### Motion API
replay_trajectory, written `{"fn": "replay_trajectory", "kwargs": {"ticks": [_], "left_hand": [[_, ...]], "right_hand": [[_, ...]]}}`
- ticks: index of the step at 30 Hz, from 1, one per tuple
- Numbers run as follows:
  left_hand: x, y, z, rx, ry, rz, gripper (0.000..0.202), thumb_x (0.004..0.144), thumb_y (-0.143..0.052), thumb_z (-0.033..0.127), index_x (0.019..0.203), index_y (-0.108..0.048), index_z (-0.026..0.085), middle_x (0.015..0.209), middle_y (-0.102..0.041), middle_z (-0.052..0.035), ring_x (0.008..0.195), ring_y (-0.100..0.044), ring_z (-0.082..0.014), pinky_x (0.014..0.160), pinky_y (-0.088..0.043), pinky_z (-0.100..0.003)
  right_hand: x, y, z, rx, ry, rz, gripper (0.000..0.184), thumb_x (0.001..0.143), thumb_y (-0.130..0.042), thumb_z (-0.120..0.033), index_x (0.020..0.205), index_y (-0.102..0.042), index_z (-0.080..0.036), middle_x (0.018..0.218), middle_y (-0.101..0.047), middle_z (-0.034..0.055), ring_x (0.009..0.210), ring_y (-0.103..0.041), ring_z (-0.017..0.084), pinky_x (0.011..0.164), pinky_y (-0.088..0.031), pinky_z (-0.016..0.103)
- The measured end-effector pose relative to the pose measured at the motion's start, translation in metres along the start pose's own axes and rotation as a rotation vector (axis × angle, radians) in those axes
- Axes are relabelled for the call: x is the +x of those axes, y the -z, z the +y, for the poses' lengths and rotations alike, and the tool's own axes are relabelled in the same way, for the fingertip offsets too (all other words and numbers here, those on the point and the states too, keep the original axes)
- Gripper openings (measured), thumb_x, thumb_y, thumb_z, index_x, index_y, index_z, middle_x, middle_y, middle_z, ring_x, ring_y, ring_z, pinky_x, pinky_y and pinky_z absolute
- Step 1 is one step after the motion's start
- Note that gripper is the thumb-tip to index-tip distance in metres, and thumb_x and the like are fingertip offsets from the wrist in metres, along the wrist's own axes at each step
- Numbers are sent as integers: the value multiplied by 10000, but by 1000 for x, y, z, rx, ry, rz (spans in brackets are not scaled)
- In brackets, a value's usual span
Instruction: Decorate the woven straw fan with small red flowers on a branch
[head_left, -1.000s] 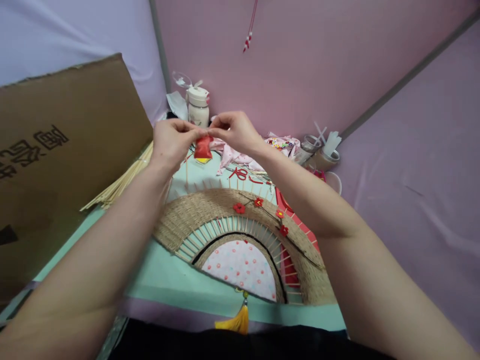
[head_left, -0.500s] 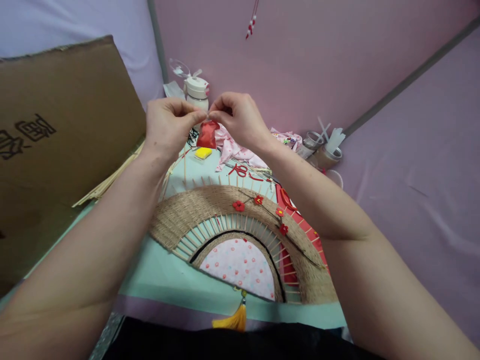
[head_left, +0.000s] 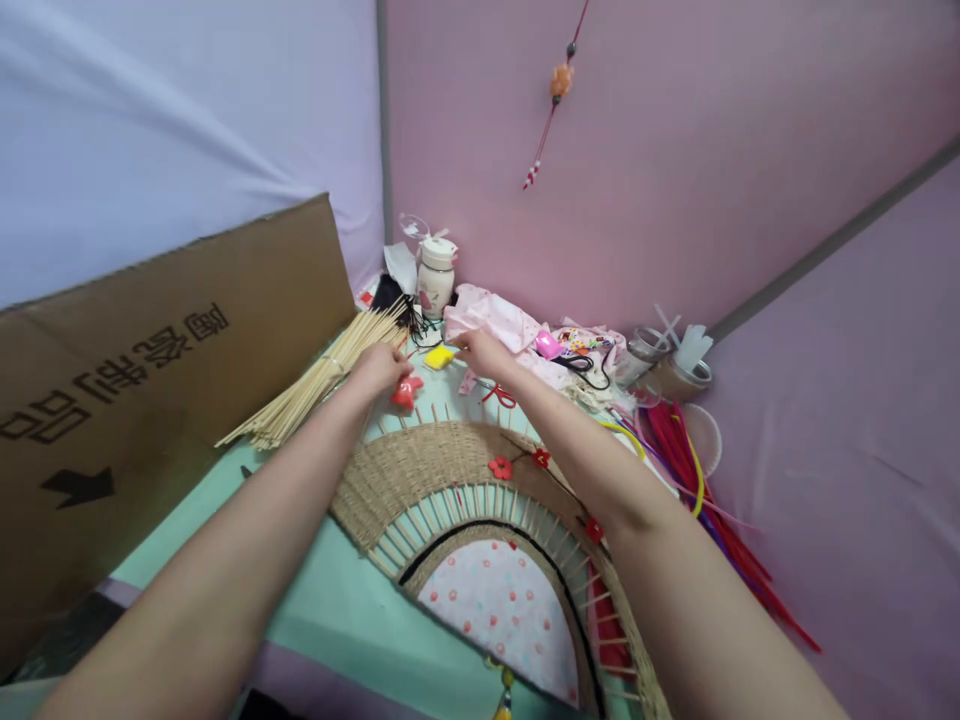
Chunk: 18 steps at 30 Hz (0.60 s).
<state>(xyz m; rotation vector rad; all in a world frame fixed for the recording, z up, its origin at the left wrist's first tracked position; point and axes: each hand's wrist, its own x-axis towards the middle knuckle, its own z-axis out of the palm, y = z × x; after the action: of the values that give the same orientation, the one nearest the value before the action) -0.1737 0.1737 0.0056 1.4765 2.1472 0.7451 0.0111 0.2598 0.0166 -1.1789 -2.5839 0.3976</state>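
My left hand (head_left: pixel 383 366) is over the table with its fingers curled together at the top edge of a small shiny red packet (head_left: pixel 407 392). My right hand (head_left: pixel 486 354) has its fingertips pinched near a small yellow packet (head_left: pixel 439 357); whether they touch it or hold something tiny is unclear. In front of both hands lies a large woven fan (head_left: pixel 420 460) on thin sticks, with red flowers (head_left: pixel 500 467) and a dark twig on it. Its lower middle is a half-round of white flowered cloth (head_left: pixel 499 610), and a yellow tassel (head_left: pixel 504 708) hangs below.
A bundle of thin sticks (head_left: pixel 322 378) leans by a cardboard box (head_left: pixel 172 370) on the left. At the back stand a white bottle (head_left: pixel 436 280) and pink cloth (head_left: pixel 495 315). Cups (head_left: pixel 679 380) and red, purple and yellow strips (head_left: pixel 712 510) are on the right. A beaded cord (head_left: pixel 561 80) hangs above.
My hands have moved apart and down from pinching the red packet together in the air. The red packet is now low by my left hand; my right hand is beside the yellow packet.
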Motion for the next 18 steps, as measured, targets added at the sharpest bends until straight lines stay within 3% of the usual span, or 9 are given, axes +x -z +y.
{"fn": "replay_trajectory", "kwargs": {"ticks": [4,8,11,13,18], "left_hand": [[2,-7,-15,93,-14,74,83,622,-723,180,701,-704,165,801,-711,-166,876,-672,-351,794,-491,-481],[-2,-7,-11,131,-91,160,209,726,-662,253,905,-720,161,1038,-698,-197,1077,-614,-352,941,-438,-468],[-4,-8,-5,129,-114,160,167,777,-604,269,837,-726,172,960,-720,-170,1008,-642,-317,924,-450,-423],[-3,-11,-2,112,-111,143,161,782,-599,273,795,-724,172,913,-729,-159,959,-659,-302,895,-462,-398],[20,-21,9,22,-46,117,190,795,-582,290,749,-704,152,887,-726,-195,983,-663,-327,855,-464,-399]], "right_hand": [[-2,-30,-10,-69,86,42,260,785,-682,-245,1019,-658,-134,1166,-606,143,1070,-536,256,913,-407,349],[-7,-46,-27,-240,144,97,348,827,-632,-379,1066,-632,-125,1189,-563,192,1112,-488,317,889,-420,401],[-6,-52,-30,-274,107,67,234,894,-510,-244,1050,-636,-124,1122,-591,189,1082,-509,305,853,-427,389],[-3,-53,-28,-265,72,62,254,906,-418,-141,1024,-642,-121,1079,-607,186,1054,-527,293,839,-428,382],[2,-47,-12,-204,3,104,241,906,-442,-174,1068,-614,-127,1147,-597,170,1087,-509,283,911,-411,374]]}}
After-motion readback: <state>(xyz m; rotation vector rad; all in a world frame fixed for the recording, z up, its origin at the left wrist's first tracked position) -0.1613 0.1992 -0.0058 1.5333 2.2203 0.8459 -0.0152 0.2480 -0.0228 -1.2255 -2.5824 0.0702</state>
